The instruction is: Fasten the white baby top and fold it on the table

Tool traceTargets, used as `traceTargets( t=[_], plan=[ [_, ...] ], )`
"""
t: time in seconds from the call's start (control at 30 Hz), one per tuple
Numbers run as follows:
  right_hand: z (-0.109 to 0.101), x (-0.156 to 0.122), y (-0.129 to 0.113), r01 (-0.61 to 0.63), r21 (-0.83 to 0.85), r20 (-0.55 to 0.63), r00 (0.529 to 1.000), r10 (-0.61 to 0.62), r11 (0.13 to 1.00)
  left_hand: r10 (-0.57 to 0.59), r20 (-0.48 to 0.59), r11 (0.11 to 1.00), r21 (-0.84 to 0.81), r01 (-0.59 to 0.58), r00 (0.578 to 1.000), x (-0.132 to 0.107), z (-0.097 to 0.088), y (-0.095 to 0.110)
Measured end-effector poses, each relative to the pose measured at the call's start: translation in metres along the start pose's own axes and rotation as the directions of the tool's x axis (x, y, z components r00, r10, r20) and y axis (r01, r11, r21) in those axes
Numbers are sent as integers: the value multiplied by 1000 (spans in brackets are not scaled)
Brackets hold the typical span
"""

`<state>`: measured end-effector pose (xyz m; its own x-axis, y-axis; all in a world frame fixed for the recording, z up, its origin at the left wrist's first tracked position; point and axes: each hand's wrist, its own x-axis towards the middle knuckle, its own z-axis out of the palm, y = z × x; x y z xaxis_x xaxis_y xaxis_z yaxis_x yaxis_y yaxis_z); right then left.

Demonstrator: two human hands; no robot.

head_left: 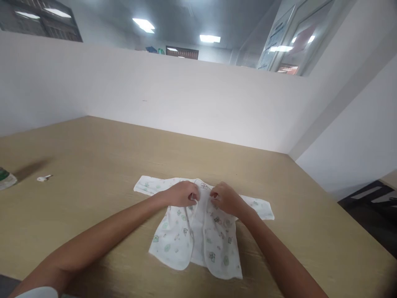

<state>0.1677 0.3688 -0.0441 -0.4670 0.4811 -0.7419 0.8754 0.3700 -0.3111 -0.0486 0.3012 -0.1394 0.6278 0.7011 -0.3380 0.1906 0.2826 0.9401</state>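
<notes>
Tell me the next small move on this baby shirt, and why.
Probably draw the two front panels together at the neck: the left hand and right hand each pinch a collar edge of the small white printed baby shirt, whose front lies open on the tan wooden table.

Fingertips of the left hand (181, 193) and right hand (225, 198) curl under at the neckline of the small printed shirt (198, 240), so we cannot see whether they pinch cloth; both forearms run off the lower edge. The collar label (204, 186) is too small for us to read. A green-and-white object (6, 179) is cut off at the left edge, and we cannot identify the small white item (44, 178) near it
</notes>
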Motion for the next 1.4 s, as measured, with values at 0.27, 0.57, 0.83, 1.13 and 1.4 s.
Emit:
traceTargets(
  t=[0.27, 0.57, 0.83, 1.13, 1.4],
  plan=[
    [-11, -1, 7, 9, 83, 23, 1000, -11, 996, -90, 21, 982, -163, 92, 996, 3, -1, -13],
    [-16, -2, 9, 133, 184, 21, 990, -139, 974, -107, -39, 987, -121, 102, 993, 4, 3, -17],
    [-23, -3, -1, 0, 436, 217, 971, -105, 900, -124, -12, 976, -184, 120, 992, 4, 3, -8],
    [7, 2, -7, -2, 504, 112, 992, -63, 864, -199, -17, 925, -332, 183, 980, 9, 10, -11],
    [36, 5, -13, -9, 590, -86, 994, 73, 807, -170, 96, 837, -511, 195, 981, 8, 8, -15]
  ],
)
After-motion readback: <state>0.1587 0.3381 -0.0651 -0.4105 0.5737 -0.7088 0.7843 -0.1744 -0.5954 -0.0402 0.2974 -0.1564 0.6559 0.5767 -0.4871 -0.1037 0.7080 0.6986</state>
